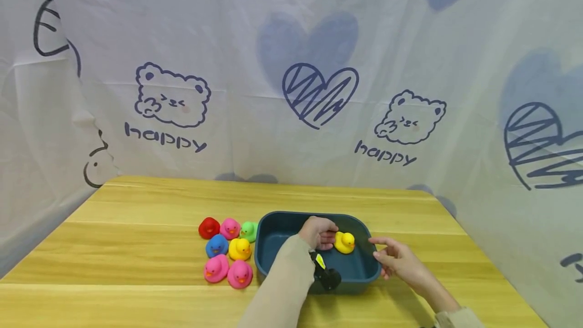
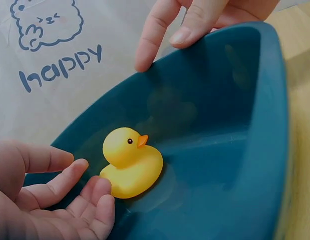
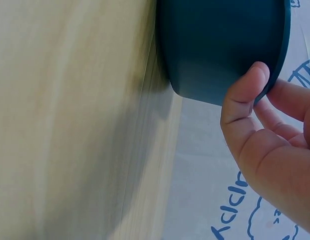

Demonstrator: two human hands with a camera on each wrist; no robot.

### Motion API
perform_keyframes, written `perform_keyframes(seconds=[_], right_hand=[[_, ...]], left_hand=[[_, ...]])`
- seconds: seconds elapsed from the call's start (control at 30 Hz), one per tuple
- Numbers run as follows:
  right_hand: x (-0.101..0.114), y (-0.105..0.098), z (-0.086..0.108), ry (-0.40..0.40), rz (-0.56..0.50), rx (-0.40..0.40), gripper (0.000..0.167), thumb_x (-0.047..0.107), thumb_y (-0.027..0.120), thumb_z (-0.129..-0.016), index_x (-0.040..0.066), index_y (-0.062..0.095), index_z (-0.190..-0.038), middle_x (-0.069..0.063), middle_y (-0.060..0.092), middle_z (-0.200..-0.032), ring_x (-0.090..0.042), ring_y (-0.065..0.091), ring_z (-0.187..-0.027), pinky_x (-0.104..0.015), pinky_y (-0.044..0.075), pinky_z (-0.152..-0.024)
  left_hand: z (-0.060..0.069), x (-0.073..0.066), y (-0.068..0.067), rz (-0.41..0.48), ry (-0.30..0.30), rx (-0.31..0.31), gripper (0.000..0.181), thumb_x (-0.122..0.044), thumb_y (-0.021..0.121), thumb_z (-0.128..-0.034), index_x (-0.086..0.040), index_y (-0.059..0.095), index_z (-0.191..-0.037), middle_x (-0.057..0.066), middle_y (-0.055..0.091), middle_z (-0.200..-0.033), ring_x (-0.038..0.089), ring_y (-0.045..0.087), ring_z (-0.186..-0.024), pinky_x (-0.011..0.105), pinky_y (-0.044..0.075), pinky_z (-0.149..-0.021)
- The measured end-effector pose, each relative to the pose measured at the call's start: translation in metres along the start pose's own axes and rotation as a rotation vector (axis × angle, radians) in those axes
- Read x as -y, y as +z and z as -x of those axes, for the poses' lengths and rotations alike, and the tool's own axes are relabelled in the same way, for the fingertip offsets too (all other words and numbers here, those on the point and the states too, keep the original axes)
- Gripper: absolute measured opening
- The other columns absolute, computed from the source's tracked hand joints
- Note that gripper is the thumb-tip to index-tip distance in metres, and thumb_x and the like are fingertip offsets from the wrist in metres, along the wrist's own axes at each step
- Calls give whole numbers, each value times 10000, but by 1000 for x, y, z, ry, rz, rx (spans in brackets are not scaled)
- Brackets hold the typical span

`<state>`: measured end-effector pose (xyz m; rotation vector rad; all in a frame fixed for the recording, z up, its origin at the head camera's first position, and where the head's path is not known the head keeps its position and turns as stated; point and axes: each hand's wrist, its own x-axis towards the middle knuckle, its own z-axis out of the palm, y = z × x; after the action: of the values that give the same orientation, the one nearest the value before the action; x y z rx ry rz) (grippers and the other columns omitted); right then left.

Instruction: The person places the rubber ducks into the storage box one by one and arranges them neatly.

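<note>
A yellow rubber duck [image 1: 344, 242] sits upright inside a dark teal plastic basin [image 1: 268, 216], near its right end. My left hand [image 1: 319, 232] reaches into the basin just left of the duck. In the left wrist view, the loosely bent fingers of that hand [image 2: 59, 195] are beside the duck's tail, and one fingertip appears to touch it; they are not wrapped around it. At the basin's right edge, my right hand [image 1: 401, 263] holds the rim. The right wrist view shows that hand [image 3: 272, 135] with one finger against the outer wall and others past the rim.
Left of the basin, several rubber ducks are grouped on the wooden table [image 1: 114, 247]: red [image 1: 209, 228], blue [image 1: 216, 246], green [image 1: 248, 231], yellow [image 1: 239, 249] and pink ones [image 1: 240, 274]. A printed cloth [image 1: 246, 130] hangs behind the table.
</note>
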<state>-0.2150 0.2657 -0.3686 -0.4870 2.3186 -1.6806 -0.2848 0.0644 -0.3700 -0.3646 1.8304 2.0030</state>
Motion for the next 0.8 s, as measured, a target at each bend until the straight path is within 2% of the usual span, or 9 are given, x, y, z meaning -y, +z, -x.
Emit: perform_keyframes(seconds=[0.23, 0.53, 0.67, 0.8], right_hand=[[-1, 0, 1, -18, -10, 9, 445, 53, 467, -923, -174, 285, -1260, -80, 490, -720, -100, 490, -521, -236, 444, -494], [-3, 1, 1, -28, -10, 7, 447, 63, 471, -923, -175, 289, -1256, -82, 493, -710, -100, 495, -525, -239, 446, -493], [-3, 0, 1, -8, -12, 8, 460, 81, 477, -923, -162, 288, -1266, -82, 496, -725, -105, 500, -538, -234, 446, -503], [-3, 0, 1, 8, -8, 9, 471, 95, 486, -920, -153, 294, -1272, -78, 498, -728, -104, 499, -542, -236, 449, -509]], left_hand=[[4, -3, 0, -23, 10, 39, 167, -64, 598, -819, 35, 655, -941, 85, 614, -733, 155, 572, -622, 296, 493, -647], [9, -15, -2, 29, 19, 143, 206, -85, 578, -857, 27, 634, -1021, 66, 610, -748, 159, 581, -656, 337, 489, -734], [11, -19, -8, 42, 28, 179, 234, -98, 572, -868, 33, 619, -1056, 98, 638, -838, 171, 593, -695, 361, 479, -773], [14, -24, -15, 4, 70, 220, 282, -131, 581, -868, 38, 604, -1093, 135, 646, -961, 176, 619, -745, 367, 475, -792]])
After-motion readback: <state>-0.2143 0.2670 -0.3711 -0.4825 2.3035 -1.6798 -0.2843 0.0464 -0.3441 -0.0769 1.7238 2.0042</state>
